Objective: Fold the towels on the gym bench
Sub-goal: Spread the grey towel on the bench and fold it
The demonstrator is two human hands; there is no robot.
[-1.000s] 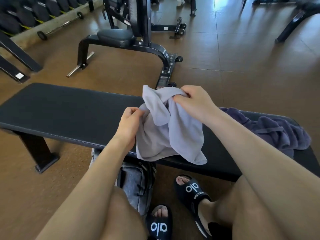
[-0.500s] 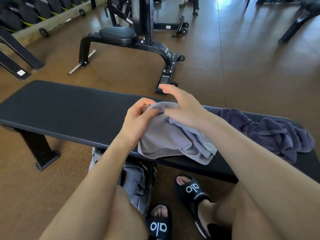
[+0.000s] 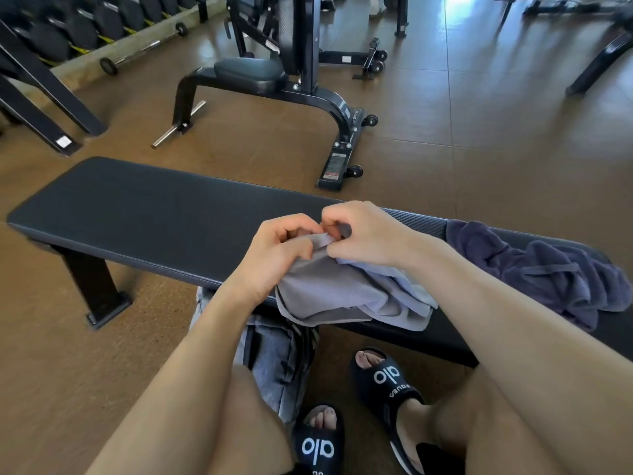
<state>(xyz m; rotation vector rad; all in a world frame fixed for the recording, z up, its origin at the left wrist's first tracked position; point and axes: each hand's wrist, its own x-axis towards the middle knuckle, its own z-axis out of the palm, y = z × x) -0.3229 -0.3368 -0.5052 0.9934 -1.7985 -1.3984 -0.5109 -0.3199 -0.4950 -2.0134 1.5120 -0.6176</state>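
Note:
A light grey towel (image 3: 342, 293) lies bunched on the near edge of the black gym bench (image 3: 154, 217), part of it drooping over the front. My left hand (image 3: 277, 252) grips the towel's top edge with curled fingers. My right hand (image 3: 366, 234) pinches the same edge right beside it, the two hands almost touching above the bench. A dark purple towel (image 3: 534, 269) lies crumpled on the right part of the bench, untouched.
A grey bag (image 3: 274, 365) sits on the floor under the bench by my feet in black slides (image 3: 387, 382). Beyond the bench stands a black exercise machine (image 3: 291, 84). A dumbbell rack (image 3: 68, 32) fills the far left. Brown floor surrounds the bench.
The grey towel, held up a second ago, has dropped onto the bench. My hands have come together at its top edge, and my right hand's fingers have curled to pinch it.

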